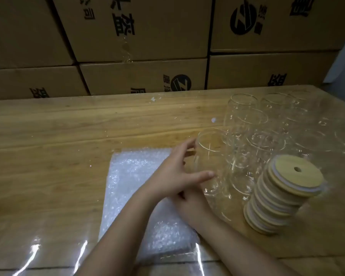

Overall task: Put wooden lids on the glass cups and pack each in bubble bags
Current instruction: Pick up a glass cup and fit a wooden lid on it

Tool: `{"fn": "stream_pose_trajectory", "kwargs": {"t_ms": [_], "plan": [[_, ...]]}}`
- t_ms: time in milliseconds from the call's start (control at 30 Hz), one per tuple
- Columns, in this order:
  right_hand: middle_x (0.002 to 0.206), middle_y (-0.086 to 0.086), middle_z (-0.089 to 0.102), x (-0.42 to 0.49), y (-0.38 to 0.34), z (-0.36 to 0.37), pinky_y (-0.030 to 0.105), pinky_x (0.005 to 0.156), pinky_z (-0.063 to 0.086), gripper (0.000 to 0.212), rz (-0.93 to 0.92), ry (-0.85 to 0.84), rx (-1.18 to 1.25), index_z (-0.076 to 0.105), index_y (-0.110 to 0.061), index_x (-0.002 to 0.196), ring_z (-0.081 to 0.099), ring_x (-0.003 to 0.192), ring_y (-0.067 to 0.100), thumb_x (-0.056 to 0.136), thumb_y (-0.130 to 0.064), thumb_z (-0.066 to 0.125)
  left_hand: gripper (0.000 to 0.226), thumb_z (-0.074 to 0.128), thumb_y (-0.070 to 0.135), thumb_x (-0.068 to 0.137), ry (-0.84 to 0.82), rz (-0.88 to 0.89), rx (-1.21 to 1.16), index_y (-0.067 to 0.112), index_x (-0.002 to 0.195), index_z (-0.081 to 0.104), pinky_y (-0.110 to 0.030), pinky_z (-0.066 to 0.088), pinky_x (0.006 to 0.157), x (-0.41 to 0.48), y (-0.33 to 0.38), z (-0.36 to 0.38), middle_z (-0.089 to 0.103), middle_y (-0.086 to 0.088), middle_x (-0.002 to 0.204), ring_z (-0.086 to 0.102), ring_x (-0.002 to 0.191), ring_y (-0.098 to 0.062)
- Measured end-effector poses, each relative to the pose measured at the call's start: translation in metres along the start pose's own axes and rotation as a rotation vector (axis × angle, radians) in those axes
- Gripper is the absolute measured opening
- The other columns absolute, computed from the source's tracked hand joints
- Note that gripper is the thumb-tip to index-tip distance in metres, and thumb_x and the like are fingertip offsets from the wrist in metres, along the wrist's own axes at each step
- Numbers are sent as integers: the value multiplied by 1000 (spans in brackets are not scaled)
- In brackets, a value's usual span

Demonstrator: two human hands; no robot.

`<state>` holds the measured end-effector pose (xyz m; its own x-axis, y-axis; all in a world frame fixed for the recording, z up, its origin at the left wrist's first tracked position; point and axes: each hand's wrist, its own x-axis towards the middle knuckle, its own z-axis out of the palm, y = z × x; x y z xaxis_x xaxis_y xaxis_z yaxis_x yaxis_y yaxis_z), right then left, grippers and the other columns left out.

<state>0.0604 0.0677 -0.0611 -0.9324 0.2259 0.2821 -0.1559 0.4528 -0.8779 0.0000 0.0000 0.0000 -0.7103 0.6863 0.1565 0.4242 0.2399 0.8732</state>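
Fingers and thumb of the left hand (175, 172) spanned the nearest glass cup (212, 156), holding it upright beside the bubble bags (131, 186). The right hand (189, 202) lay under the left wrist, fingers hidden; its grip could not be told. The cup had no lid, so lidding was the step in hand. The next move was probably to take one off the stacked wooden lids (287, 176) and seat it square. The cartons (143, 36) behind bore upside-down Chinese characters and a round black logo.

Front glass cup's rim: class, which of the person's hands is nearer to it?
Left. The left hand grips the front glass cup, fingers just below its rim; the right hand sits lower, tucked under the left, by the base.
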Motion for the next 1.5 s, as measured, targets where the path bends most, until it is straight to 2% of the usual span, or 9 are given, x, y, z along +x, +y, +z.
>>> {"fn": "stream_pose_trajectory", "kwargs": {"t_ms": [133, 300, 467, 600, 767, 967, 1100, 1267, 1500], "plan": [[103, -3, 57, 1, -2, -3, 13, 75, 39, 43, -28, 42, -37, 59, -12, 118, 48, 93, -5, 79, -26, 49, 96, 86, 28, 68, -184, -69, -10, 46, 141, 26, -11, 41, 95, 14, -4, -1, 47, 21, 131, 49, 123, 3], [122, 9, 57, 3, 1, 0, 20, 85, 37, 54, -43, 75, -109, 53, -9, 127, 51, 113, 17, 77, -28, 46, 81, 86, 26, 68, -155, -65, -58, 50, 129, 39, -17, 44, 90, 15, -9, 2, 56, 23, 125, 55, 114, 3], [112, 10, 61, 2, 5, -1, 20, 80, 37, 51, -49, 48, -110, 56, -6, 121, 56, 107, 22, 75, -23, 45, 72, 88, 27, 65, -99, -38, -84, 57, 116, 45, -21, 45, 91, 11, -9, 3, 60, 27, 119, 57, 110, 4], [91, -10, 57, 7, 0, -2, 11, 71, 39, 36, -78, 40, -39, 62, -8, 107, 57, 89, 4, 74, -16, 49, 79, 85, 44, 51, 33, -16, -148, 59, 117, 44, -23, 49, 91, 11, -13, 4, 60, 17, 123, 55, 116, 1], [59, -20, 57, 5, -1, -5, 14, 54, 36, 20, -66, 20, 162, 57, -43, 69, 53, 55, 1, 80, -28, 52, 72, 82, 43, 56, 162, 86, -327, 62, 116, 48, -20, 47, 92, 10, -12, -3, 59, 25, 123, 56, 118, -1], [55, -17, 51, 1, -2, -8, 10, 51, 32, 18, -146, 141, 225, 54, -29, 67, 44, 47, -1, 84, -26, 50, 81, 80, 33, 62, 229, 91, -701, 58, 128, 41, -42, 54, 85, 13, -17, -16, 58, 20, 123, 60, 117, -18], [54, -18, 49, -2, -2, -13, 11, 51, 33, 25, -147, 249, 277, 50, -20, 66, 41, 47, -3, 88, -30, 48, 89, 89, 54, 51, 292, 73, -876, 37, 126, 43, -44, 56, 74, 14, -16, -20, 60, 8, 127, 62, 112, -27], [82, -8, 48, 1, -10, -14, 15, 68, 40, 9, -239, 380, 262, 49, -19, 90, 46, 72, 3, 91, -27, 44, 84, 79, 69, 52, 379, 2, -907, 27, 117, 46, -42, 57, 68, 10, -17, -16, 66, -4, 120, 64, 110, -32], [130, -6, 39, 25, -42, -24, 21, 105, 35, 36, -242, 432, 170, 37, -37, 128, 41, 125, 6, 92, -39, 39, 71, 52, 72, 65, 352, -97, -780, 30, 122, 52, -33, 56, 59, 9, 0, -27, 71, -6, 107, 71, 94, -23]]}}
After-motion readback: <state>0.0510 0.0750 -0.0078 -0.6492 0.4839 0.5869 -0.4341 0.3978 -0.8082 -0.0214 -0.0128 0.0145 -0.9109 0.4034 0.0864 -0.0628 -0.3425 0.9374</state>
